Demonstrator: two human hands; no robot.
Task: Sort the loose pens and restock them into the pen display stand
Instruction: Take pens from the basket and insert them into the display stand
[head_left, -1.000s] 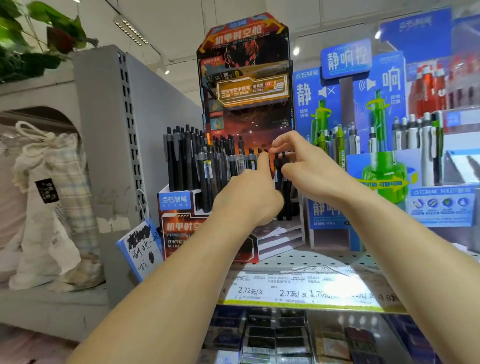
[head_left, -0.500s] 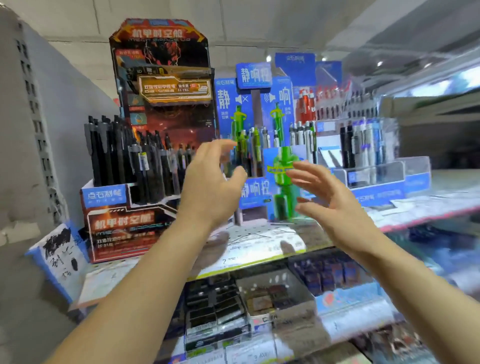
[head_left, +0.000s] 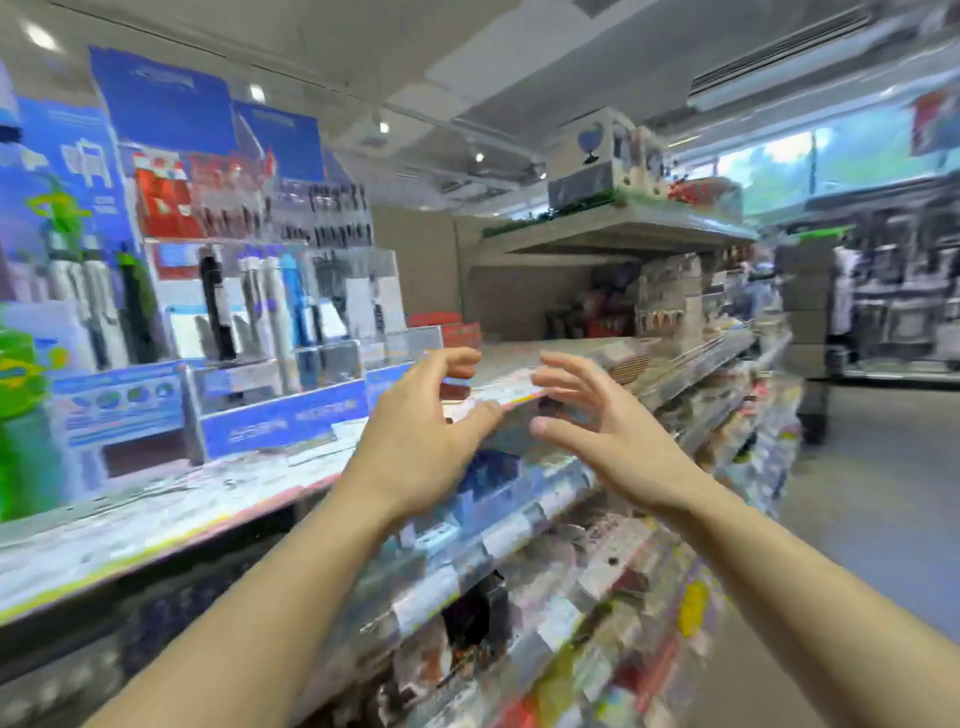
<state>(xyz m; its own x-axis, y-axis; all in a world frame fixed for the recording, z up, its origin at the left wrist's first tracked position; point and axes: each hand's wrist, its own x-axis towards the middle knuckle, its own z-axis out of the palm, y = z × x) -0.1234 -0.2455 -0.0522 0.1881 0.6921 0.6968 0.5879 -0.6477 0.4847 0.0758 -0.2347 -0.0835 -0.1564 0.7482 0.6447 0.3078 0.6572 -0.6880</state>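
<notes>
My left hand (head_left: 421, 436) and my right hand (head_left: 608, 431) are raised side by side in front of the shelf edge (head_left: 291, 488), both empty with fingers spread and loosely bent. A clear acrylic pen display stand (head_left: 270, 405) with a blue front label sits on the shelf to the left of my hands, holding black, white and blue pens (head_left: 260, 301) upright. A green and blue pen display (head_left: 31, 364) stands at the far left. The view is blurred by motion.
Red packaged pens (head_left: 171, 202) stand on a higher tier behind the stand. Lower shelves (head_left: 519, 597) below my hands hold packaged stationery. The shelf run continues to the right toward an aisle floor (head_left: 872, 493) and more racks (head_left: 893, 291).
The view has swung right, away from the black pen stand, which has left the frame. My hands let go of the black pens and now hover open over the shelf edge.
</notes>
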